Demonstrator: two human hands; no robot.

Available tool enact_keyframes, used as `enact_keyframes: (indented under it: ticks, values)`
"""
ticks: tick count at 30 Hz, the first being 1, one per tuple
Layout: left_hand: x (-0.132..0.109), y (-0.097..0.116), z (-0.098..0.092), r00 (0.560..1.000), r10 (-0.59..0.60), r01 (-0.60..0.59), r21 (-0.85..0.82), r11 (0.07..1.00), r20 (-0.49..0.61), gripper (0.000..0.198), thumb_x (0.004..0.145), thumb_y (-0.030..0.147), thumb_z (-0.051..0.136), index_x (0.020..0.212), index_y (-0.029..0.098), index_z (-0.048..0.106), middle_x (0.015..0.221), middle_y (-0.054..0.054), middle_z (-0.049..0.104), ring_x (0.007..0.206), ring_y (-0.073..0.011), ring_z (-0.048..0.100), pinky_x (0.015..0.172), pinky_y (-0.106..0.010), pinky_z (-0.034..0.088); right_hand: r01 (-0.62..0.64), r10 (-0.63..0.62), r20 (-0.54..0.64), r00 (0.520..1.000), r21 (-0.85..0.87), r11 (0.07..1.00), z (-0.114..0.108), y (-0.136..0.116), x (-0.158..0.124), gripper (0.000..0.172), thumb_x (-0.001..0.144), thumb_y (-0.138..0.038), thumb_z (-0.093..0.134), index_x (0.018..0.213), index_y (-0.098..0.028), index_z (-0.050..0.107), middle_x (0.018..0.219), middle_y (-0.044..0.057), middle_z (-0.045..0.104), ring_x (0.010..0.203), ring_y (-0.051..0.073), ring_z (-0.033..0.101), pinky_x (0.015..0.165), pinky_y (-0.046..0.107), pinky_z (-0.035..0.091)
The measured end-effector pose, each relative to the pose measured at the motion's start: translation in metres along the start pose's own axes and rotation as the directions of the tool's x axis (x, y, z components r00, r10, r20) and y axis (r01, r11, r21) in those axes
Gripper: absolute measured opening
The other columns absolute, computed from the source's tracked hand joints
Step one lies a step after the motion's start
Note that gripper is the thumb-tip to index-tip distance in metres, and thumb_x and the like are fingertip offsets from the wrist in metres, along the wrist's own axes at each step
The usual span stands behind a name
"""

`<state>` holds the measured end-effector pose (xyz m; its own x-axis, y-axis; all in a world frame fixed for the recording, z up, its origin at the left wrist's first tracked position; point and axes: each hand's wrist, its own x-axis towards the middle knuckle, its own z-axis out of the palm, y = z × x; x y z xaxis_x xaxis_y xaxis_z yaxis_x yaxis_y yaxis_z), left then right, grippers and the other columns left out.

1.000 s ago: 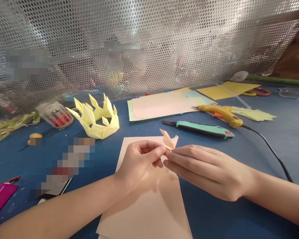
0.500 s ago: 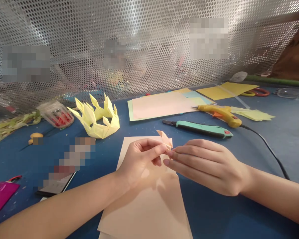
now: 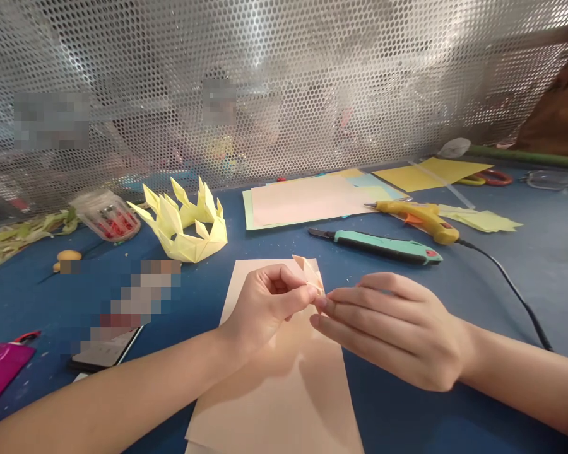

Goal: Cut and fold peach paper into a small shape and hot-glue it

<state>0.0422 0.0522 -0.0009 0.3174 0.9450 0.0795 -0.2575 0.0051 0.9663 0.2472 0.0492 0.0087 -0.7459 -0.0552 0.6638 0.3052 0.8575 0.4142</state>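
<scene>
Between my two hands is a small folded piece of peach paper (image 3: 308, 271), its pointed tip sticking up. My left hand (image 3: 267, 302) pinches it between thumb and forefinger. From the other side, my right hand (image 3: 395, 325) meets it with closed fingertips; its thumb is mostly hidden behind the fingers. Both hands are held over a stack of peach paper sheets (image 3: 279, 391). Beyond them to the left stands a pale yellow folded-paper crown (image 3: 194, 243). A green utility knife (image 3: 383, 244) lies past my right hand, blade pointing left.
A yellow glue gun (image 3: 416, 217) with a black cord lies at the right. Coloured sheets (image 3: 303, 198) are piled at the back before a perforated metal screen (image 3: 284, 82). On the left are a phone (image 3: 106, 350), a clear jar (image 3: 106, 217) and a magenta packet (image 3: 4, 375).
Both hands have come down slightly with the folded paper, which has tilted and sits a little lower. The things on the table have stayed put.
</scene>
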Motion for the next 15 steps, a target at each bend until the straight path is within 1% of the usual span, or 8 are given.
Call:
enact_keyframes:
  ticks: [3,5,7,9,11,13,15]
  values:
    - [-0.001,-0.002,0.001,0.999,0.017,-0.016,0.011,1.000,-0.038,0.020,0.076,0.023,0.083,0.063,0.018,0.068,0.068,0.000,0.065,0.064,-0.0109,0.052,0.058,-0.023,0.039,0.036,-0.037,0.047,0.998,0.021,0.999,-0.001,0.007,0.004,0.021,0.099,-0.003,0.053,0.104,-0.009,0.073,0.089,0.007,0.079,0.090,0.018,0.071,0.074,0.033,0.058]
    - [-0.002,-0.003,0.002,0.997,0.030,-0.029,0.026,0.999,-0.068,0.019,0.079,0.024,0.084,0.066,0.019,0.071,0.066,0.002,0.064,0.060,-0.0085,0.049,0.057,-0.021,0.040,0.008,-0.009,0.065,0.998,0.029,1.000,0.000,0.011,0.005,0.022,0.100,-0.002,0.051,0.107,-0.008,0.071,0.094,0.008,0.079,0.091,0.019,0.070,0.076,0.033,0.059]
    - [-0.003,-0.003,0.002,0.996,0.042,-0.038,0.044,0.998,-0.078,0.015,0.082,0.026,0.083,0.071,0.020,0.075,0.068,0.003,0.066,0.058,-0.0074,0.047,0.056,-0.020,0.040,-0.045,0.042,0.084,0.996,0.036,0.998,0.001,0.014,0.004,0.019,0.100,-0.003,0.052,0.107,-0.008,0.069,0.097,0.009,0.077,0.092,0.019,0.069,0.078,0.032,0.059]
    - [-0.004,-0.002,0.002,0.996,0.051,-0.046,0.062,0.997,-0.075,0.010,0.086,0.029,0.080,0.079,0.022,0.080,0.077,0.001,0.073,0.065,-0.0088,0.054,0.062,-0.020,0.045,-0.086,0.082,0.086,0.993,0.040,0.996,0.002,0.016,0.001,0.019,0.101,-0.004,0.050,0.107,-0.010,0.067,0.097,0.009,0.075,0.093,0.019,0.067,0.080,0.032,0.058]
    - [-0.005,-0.002,0.002,0.995,0.056,-0.050,0.078,0.996,-0.078,0.009,0.089,0.031,0.078,0.086,0.024,0.082,0.089,-0.001,0.078,0.079,-0.0119,0.063,0.074,-0.022,0.050,-0.103,0.098,0.074,0.992,0.069,0.992,0.003,0.017,-0.003,0.021,0.103,-0.005,0.046,0.109,-0.010,0.066,0.098,0.010,0.074,0.097,0.020,0.065,0.084,0.033,0.058]
    - [-0.008,-0.001,0.000,0.995,0.059,-0.051,0.091,0.995,-0.085,0.008,0.089,0.032,0.079,0.091,0.026,0.083,0.097,-0.001,0.079,0.088,-0.0141,0.066,0.081,-0.023,0.051,-0.121,0.114,0.068,0.991,0.116,0.986,0.002,0.018,-0.008,0.022,0.104,-0.006,0.044,0.110,-0.009,0.065,0.100,0.011,0.072,0.101,0.021,0.064,0.087,0.034,0.057]
    - [-0.011,-0.001,-0.002,0.993,0.058,-0.049,0.099,0.994,-0.098,0.008,0.087,0.034,0.082,0.094,0.029,0.083,0.102,0.001,0.080,0.094,-0.0157,0.067,0.084,-0.024,0.051,-0.136,0.127,0.063,0.990,0.184,0.973,0.001,0.017,-0.012,0.023,0.105,-0.007,0.042,0.112,-0.006,0.064,0.103,0.014,0.071,0.105,0.023,0.062,0.089,0.035,0.056]
